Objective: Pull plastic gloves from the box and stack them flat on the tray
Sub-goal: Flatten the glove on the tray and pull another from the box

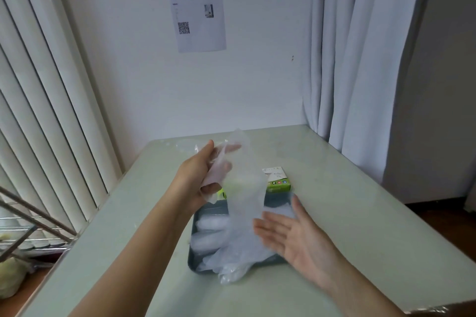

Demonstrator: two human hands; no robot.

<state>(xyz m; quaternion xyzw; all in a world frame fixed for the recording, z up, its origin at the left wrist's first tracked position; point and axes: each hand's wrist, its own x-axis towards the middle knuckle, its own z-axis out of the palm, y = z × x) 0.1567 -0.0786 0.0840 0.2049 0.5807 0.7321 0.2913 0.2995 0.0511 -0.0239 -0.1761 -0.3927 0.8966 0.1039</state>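
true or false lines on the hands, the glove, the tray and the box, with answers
1. The left hand grips a clear glove raised above the tray. True.
2. The right hand is curled round the box. False: it is open with straight fingers over the tray, beside the hanging glove, and nothing touches the box.
3. The tray holds nothing. False: stacked gloves already lie in it.
4. The box stands on the table just beyond the tray's far edge. True.
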